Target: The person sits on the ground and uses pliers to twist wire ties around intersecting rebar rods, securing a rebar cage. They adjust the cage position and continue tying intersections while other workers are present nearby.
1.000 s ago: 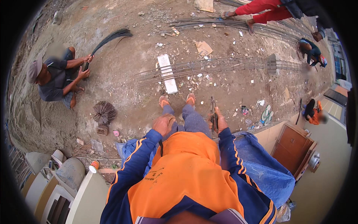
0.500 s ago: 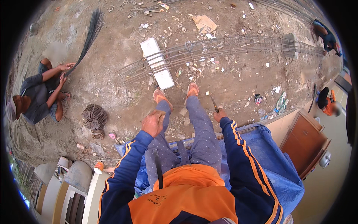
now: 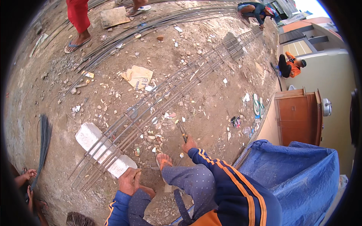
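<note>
My right hand point(image 3: 189, 144) is closed round the handle of a pair of pliers point(image 3: 183, 132), held out over the ground with the jaws pointing away from me. My left hand point(image 3: 129, 181) is by my left knee with its fingers curled together; whatever they hold, if anything, is hidden. Just beyond it lies a long cage of steel bars point(image 3: 162, 100) tied with square stirrups. Its near end rests across a white block point(image 3: 107, 150), and its far part lies over a grey block point(image 3: 234, 46).
A blue tarp point(image 3: 301, 180) and a brown wooden cabinet point(image 3: 298, 116) are on the right. Loose rebar point(image 3: 124, 33) lies beyond the cage. At left, a co-worker's hands hold a wire bundle point(image 3: 44, 141). Another person point(image 3: 254, 11) crouches at the cage's far end. Rubble litters the ground.
My view has swung to the right, and my body is turned toward the cage. A person in red shorts has come into view at upper left. The pliers remain in my right hand.
</note>
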